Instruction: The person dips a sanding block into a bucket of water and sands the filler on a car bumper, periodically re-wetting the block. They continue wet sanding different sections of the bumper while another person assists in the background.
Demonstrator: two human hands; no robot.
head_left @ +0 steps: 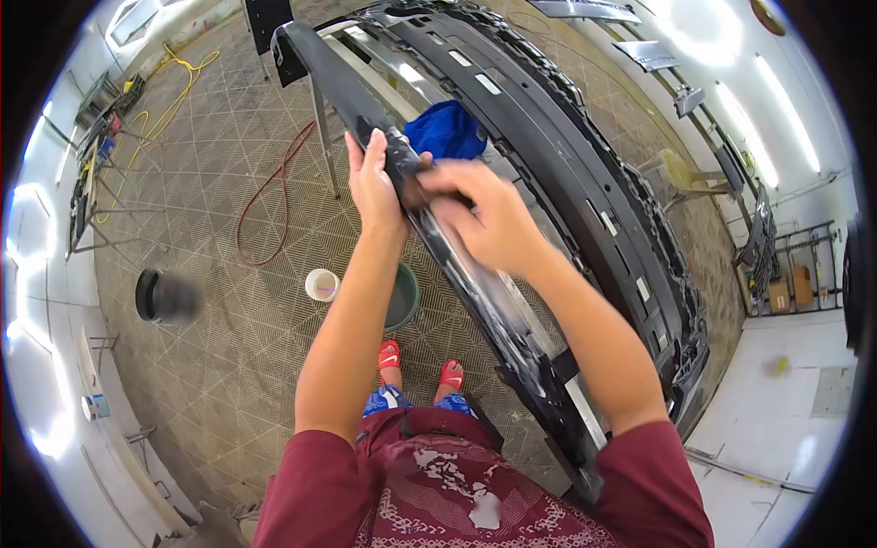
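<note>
A long, narrow black car trim panel [343, 87] runs slantwise in front of me, with whitish wet-looking streaks along its near half. My left hand [376, 187] is closed around its left edge, fingertips up on the surface. Opposite, my right hand [484, 215] is blurred, its fingers bent and pressed against the panel. Something small and brownish shows under those fingertips, too smeared to name. A crumpled blue cloth [446, 131] lies just beyond both hands, beside the panel.
A large black bumper [566, 151] lies to the right along the stand. On the floor are a white cup [322, 285], a dark green bucket [404, 297], a red hose [274, 196] and a yellow cord [187, 78]. A yellowish chair [674, 173] stands at right.
</note>
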